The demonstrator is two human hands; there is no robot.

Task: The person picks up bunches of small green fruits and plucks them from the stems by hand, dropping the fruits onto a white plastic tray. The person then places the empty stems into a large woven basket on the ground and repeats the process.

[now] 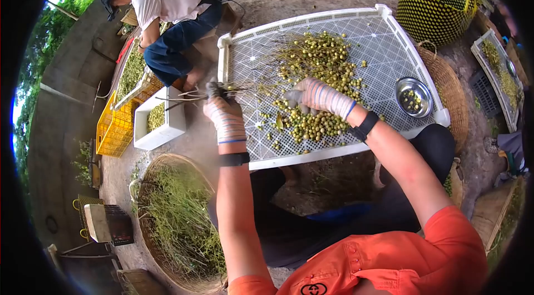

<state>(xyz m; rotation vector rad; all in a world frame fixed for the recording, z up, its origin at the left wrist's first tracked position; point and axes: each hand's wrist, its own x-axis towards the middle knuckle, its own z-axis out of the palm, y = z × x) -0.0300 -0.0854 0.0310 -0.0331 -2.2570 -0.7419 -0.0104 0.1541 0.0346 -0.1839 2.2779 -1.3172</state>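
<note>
Left hand [224,111] reaches straight out, fisted around some twigs [192,95] by the left edge of the tray [334,156]. Right hand [321,97] angles in, curled over the fruit [320,125] piled there; can't tell if it's pinching anything.

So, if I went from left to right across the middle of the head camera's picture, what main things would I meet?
Yellow crate → white box → left hand → right hand → metal bowl → black crate.
</note>
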